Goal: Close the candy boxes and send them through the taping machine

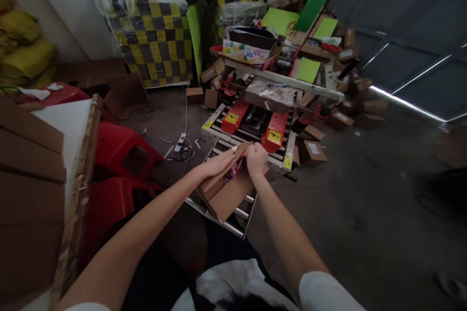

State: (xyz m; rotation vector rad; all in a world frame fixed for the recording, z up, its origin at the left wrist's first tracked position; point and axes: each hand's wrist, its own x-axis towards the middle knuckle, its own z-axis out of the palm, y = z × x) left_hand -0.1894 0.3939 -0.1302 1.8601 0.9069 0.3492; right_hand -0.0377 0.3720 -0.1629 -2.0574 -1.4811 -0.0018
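A small brown cardboard box rests on the metal roller conveyor in front of me, its top flaps partly up. My left hand lies flat on the left flap with its fingers stretched out. My right hand is curled over the right flap and grips its edge. Something pink shows inside the box between my hands. Just beyond stands the carton sealing machine with red side guards and yellow warning labels.
Red plastic stools stand at my left beside a table with stacked flat cardboard. Several small sealed boxes lie on the floor around the machine. A power strip and cable lie left of it. Yellow-black checkered bales stand behind.
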